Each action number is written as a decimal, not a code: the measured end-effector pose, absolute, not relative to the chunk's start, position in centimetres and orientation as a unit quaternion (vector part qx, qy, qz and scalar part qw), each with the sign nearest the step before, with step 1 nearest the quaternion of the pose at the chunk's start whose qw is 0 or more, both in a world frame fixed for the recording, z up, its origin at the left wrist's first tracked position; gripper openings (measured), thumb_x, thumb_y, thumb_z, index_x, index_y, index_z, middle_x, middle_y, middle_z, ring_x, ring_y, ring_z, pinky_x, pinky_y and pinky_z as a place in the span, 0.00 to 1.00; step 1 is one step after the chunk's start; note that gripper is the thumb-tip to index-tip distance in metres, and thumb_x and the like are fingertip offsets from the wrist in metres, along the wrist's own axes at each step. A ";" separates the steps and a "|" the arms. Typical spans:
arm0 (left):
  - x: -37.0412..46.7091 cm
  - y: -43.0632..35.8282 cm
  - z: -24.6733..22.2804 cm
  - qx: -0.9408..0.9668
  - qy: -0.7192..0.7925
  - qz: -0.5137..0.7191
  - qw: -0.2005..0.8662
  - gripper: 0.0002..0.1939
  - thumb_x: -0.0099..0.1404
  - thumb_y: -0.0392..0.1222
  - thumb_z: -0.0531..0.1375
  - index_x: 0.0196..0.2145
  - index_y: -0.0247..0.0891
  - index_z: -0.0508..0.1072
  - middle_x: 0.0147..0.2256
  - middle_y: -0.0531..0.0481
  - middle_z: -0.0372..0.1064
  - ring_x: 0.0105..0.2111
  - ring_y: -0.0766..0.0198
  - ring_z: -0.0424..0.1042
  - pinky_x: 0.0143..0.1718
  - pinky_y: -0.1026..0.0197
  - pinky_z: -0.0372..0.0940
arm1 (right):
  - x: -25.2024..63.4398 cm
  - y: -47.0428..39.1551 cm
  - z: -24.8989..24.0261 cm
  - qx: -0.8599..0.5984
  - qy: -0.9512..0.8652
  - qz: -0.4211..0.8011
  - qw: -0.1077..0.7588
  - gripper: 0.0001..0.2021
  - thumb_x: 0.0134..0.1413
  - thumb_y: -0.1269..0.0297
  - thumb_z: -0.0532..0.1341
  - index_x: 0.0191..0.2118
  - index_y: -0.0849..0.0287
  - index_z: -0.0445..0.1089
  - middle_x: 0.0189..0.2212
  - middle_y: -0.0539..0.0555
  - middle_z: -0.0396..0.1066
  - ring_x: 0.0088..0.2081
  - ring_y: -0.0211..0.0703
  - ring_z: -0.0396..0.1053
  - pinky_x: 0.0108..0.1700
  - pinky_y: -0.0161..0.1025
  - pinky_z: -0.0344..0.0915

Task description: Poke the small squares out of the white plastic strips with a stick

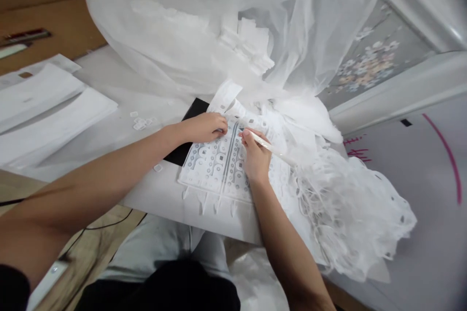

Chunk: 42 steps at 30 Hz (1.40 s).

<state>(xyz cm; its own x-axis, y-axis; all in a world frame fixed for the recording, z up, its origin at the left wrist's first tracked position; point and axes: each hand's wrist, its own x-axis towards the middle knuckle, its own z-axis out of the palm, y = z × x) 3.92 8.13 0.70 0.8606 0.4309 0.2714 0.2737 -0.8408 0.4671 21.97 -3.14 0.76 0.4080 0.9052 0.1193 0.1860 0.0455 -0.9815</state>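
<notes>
A white translucent sheet (pixel 204 175) printed with rows of grey circles and shapes lies over a black board (pixel 178 155) on the table. My left hand (pixel 209 127) rests on the upper part of the sheet, its fingers curled down; what they pinch, if anything, is hidden. Between the thumb and fingers of my right hand (pixel 257 160) is a slim white pen-shaped tool (pixel 272 148). Its dark tip is close to the sheet, just right of my left hand. Loose white strips (pixel 226 95) curl up at the sheet's far edge.
A heap of tangled white scraps (pixel 346 209) lies at right. Behind stands a big translucent bag (pixel 175 43) with white pieces inside. Stacked white sheets (pixel 44 107) are at left, with small square pieces (pixel 142 123) nearer. A whiteboard (pixel 419 170) with pink writing is far right.
</notes>
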 end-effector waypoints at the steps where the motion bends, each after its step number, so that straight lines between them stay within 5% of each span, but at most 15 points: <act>1: 4.1 8.2 0.7 0.940 0.187 0.186 0.218 0.10 0.65 0.33 0.55 0.35 0.38 0.77 0.42 0.47 0.74 0.45 0.59 0.71 0.49 0.59 0.63 | 21.9 -3.4 1.2 -0.609 -0.439 0.318 0.579 0.16 0.52 0.50 0.65 0.40 0.57 0.75 0.33 0.52 0.77 0.36 0.40 0.73 0.43 0.40 0.69; 3: 4.6 8.4 0.5 0.940 0.183 0.183 0.224 0.09 0.66 0.35 0.54 0.36 0.36 0.75 0.41 0.45 0.72 0.44 0.59 0.70 0.49 0.58 0.62 | 21.5 -4.0 2.2 -0.585 -0.432 0.351 0.590 0.12 0.50 0.53 0.67 0.35 0.57 0.76 0.29 0.50 0.76 0.34 0.40 0.72 0.39 0.39 0.69; 9: 5.1 7.9 -0.3 0.947 0.203 0.194 0.158 0.10 0.69 0.34 0.49 0.34 0.34 0.69 0.41 0.40 0.68 0.44 0.55 0.65 0.48 0.55 0.60 | 18.1 -6.4 3.7 -0.595 -0.513 0.436 0.440 0.12 0.49 0.54 0.70 0.29 0.58 0.76 0.23 0.52 0.76 0.19 0.34 0.64 0.22 0.34 0.61; 15: 3.8 8.1 0.4 0.877 0.271 0.255 0.305 0.10 0.72 0.43 0.50 0.36 0.38 0.67 0.36 0.49 0.69 0.35 0.63 0.68 0.39 0.61 0.61 | 16.5 -6.5 1.8 -0.595 -0.481 0.484 0.425 0.16 0.48 0.50 0.70 0.28 0.59 0.75 0.21 0.52 0.75 0.21 0.39 0.71 0.22 0.34 0.68; 24: 2.3 8.3 1.1 0.856 0.277 0.242 0.364 0.20 0.73 0.50 0.49 0.29 0.37 0.70 0.29 0.50 0.72 0.29 0.64 0.70 0.31 0.61 0.62 | 16.8 -6.3 1.8 -0.593 -0.473 0.492 0.428 0.15 0.47 0.51 0.71 0.29 0.59 0.75 0.22 0.52 0.75 0.23 0.40 0.73 0.26 0.36 0.73; 28: 2.1 8.3 0.9 0.865 0.249 0.232 0.369 0.08 0.66 0.43 0.58 0.41 0.38 0.72 0.38 0.48 0.76 0.38 0.62 0.74 0.37 0.62 0.64 | 16.7 -6.3 1.9 -0.594 -0.480 0.487 0.424 0.14 0.48 0.51 0.71 0.29 0.59 0.76 0.22 0.52 0.75 0.23 0.39 0.73 0.25 0.35 0.73; 36: 0.9 8.5 1.6 0.884 0.207 0.173 0.382 0.18 0.61 0.42 0.63 0.49 0.40 0.72 0.51 0.45 0.73 0.50 0.59 0.72 0.51 0.59 0.65 | 16.7 -6.5 1.8 -0.600 -0.516 0.457 0.406 0.13 0.49 0.52 0.70 0.31 0.58 0.77 0.22 0.51 0.74 0.22 0.39 0.72 0.26 0.36 0.71; 42: -0.5 8.6 2.6 0.912 0.196 0.036 0.360 0.40 0.53 0.44 0.67 0.64 0.49 0.62 0.71 0.44 0.45 0.70 0.47 0.44 0.64 0.45 0.54 | 17.0 -6.3 1.7 -0.594 -0.518 0.468 0.399 0.14 0.50 0.51 0.70 0.30 0.57 0.77 0.23 0.52 0.75 0.22 0.40 0.72 0.26 0.37 0.71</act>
